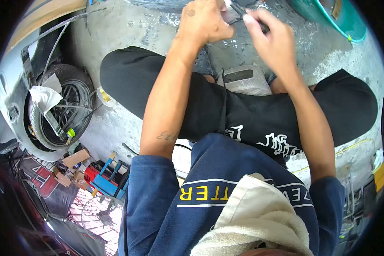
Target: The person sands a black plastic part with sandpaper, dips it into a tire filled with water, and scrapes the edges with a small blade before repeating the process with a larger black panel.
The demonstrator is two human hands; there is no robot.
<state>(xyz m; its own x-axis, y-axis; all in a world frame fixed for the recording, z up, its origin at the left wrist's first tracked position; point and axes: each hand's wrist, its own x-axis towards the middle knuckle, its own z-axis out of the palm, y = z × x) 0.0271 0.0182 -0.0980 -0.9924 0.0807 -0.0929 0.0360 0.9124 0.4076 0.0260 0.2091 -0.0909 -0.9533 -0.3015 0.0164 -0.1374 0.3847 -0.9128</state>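
At the top of the head view, my left hand (205, 21) is closed, its thumb side turned toward my right hand. Its fingertips are partly hidden, and what lies in them is too small to name. My right hand (274, 38) is closed around a slim dark-handled tool (239, 9), which slants up toward my left fingers. The tool's working end is cut off at the frame's top edge. Just beyond my left hand is the edge of a greyish, wet-looking curved thing (158, 6). Wet concrete floor (226, 49) lies beneath both hands.
A green tub (350, 32) stands at upper right. Between my legs is a grey perforated seat (245, 83). To the left are a wheel (74, 98) with a white cloth on it, a small cup (103, 97), cardboard pieces (75, 158) and a red-and-blue item (104, 183).
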